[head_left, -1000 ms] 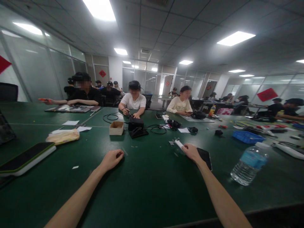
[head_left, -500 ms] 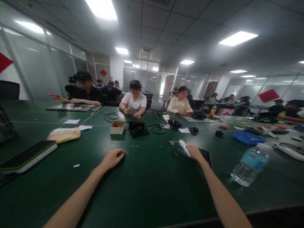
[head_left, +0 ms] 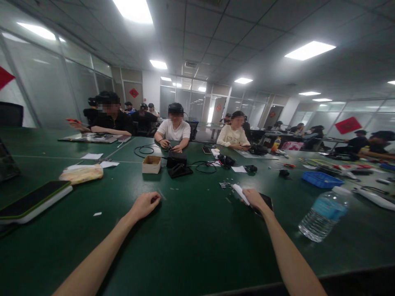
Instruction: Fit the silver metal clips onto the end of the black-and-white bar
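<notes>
My left hand (head_left: 146,205) rests on the green table (head_left: 191,246) with its fingers curled in. I see nothing in it, and a thin clear strip (head_left: 161,194) lies just beyond its fingertips. My right hand (head_left: 253,198) is closed on the near end of a long white object (head_left: 240,194), whose kind I cannot make out. Small silvery scraps (head_left: 226,184) are scattered by the far end of that object. Under and beside my right wrist lies a dark flat device (head_left: 267,200), partly hidden by the hand.
A water bottle (head_left: 322,216) and a blue tray (head_left: 322,179) stand at the right. To the left are a black-and-white flat device (head_left: 33,201) and a plastic bag (head_left: 82,173). Ahead are a small box (head_left: 151,165), a black device (head_left: 177,160) with cables, and seated people.
The view has shifted very slightly. My right hand and the white object sit a touch lower, covering more of the dark device. The left hand stays curled in place.
</notes>
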### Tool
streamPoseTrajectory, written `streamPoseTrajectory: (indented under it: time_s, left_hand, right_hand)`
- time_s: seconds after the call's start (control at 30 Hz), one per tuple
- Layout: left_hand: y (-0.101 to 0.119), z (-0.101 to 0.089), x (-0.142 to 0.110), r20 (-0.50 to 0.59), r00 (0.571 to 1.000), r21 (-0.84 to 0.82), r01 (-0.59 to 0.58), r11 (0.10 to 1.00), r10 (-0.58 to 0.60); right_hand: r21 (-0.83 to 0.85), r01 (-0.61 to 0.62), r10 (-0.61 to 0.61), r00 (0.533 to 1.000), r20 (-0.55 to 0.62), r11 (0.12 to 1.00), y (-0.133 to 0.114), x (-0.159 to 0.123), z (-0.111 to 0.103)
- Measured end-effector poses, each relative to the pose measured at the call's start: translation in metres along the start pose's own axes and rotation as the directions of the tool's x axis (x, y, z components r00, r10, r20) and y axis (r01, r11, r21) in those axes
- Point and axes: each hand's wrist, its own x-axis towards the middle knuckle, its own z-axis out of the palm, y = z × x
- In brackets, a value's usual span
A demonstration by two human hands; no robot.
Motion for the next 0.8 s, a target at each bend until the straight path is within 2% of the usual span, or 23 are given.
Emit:
streamPoseTrajectory:
  time_s: [0.4, 0.57, 0.7, 0.8]
  left_hand:
    - [-0.003, 0.003, 0.001, -0.002, 1.0, 0.02, 0.0, 1.0, 0.0]
    - [-0.003, 0.003, 0.0, -0.001, 1.0, 0.023, -0.003, 1.0, 0.003]
    - [-0.003, 0.004, 0.0, -0.009, 1.0, 0.013, -0.014, 1.0, 0.014]
    - [-0.002, 0.003, 0.0, -0.007, 1.0, 0.019, -0.016, 1.0, 0.016]
  right_hand:
    - [-0.055, 0.006, -0.007, 1.0, -0.021, 0.998, 0.001, 0.0, 0.0]
    - [-0.125, 0.023, -0.032, 0.997, -0.076, 0.992, -0.001, 0.0, 0.001]
    - [-0.185, 0.04, -0.065, 0.989, -0.136, 0.982, -0.017, -0.004, 0.008]
    - [-0.238, 0.071, -0.11, 0.982, -0.153, 0.969, -0.043, -0.013, 0.019]
